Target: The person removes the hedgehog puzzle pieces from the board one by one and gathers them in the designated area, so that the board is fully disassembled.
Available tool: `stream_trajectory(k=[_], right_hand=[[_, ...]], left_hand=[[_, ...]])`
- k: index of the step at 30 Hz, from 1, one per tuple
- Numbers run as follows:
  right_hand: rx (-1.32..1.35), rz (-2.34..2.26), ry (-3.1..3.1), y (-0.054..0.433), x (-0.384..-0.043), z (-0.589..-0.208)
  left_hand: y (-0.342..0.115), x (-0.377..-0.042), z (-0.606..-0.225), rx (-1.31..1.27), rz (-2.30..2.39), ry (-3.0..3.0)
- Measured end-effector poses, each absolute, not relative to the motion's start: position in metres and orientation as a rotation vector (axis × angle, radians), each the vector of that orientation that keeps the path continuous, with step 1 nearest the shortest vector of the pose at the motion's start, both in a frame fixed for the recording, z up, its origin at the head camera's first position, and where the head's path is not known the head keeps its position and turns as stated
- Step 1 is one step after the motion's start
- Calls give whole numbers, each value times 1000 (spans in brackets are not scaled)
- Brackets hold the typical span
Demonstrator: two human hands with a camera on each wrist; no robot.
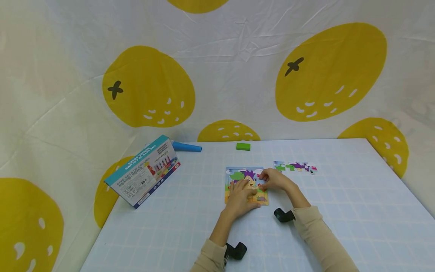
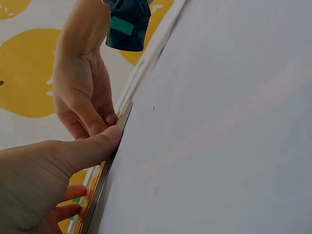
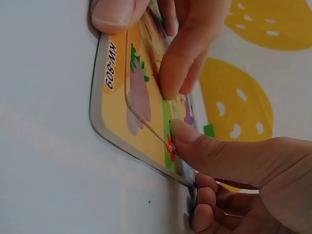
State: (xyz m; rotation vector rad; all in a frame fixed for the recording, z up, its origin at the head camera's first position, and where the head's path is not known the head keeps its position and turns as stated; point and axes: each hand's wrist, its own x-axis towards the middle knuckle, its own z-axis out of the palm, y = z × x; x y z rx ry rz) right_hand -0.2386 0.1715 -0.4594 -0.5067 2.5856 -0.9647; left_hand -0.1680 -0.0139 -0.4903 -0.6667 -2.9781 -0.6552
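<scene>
A jigsaw puzzle (image 1: 236, 175) in a rimmed tray, with a purple-haired cartoon figure, lies on the table in the head view. My left hand (image 1: 240, 199) rests on it, fingers stretched over the picture and thumb at the near rim. At its right side my right hand (image 1: 276, 179) holds on with thumb and bent fingers. In the right wrist view, the right thumb (image 3: 195, 146) lies on the picture by a red flower, other fingers curled at the tray's edge. I cannot tell whether a separate piece is pinched there. Several loose puzzle pieces (image 1: 299, 166) lie beyond that hand.
A white and teal box (image 1: 144, 172) leans at the table's left, a blue cone-shaped thing (image 1: 187, 147) beside it. Near the back edge is a green block (image 1: 243, 146). Black wrist cameras (image 1: 236, 251) jut out over the table (image 1: 163, 234). A patterned curtain hangs behind.
</scene>
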Motion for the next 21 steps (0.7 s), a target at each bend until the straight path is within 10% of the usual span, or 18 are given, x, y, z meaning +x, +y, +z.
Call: stream_trajectory(k=[21], right_hand=[[-532,-1052,2641,172,-233,-459]], left_hand=[[-13,-167,-493,-682,-714,-2942]])
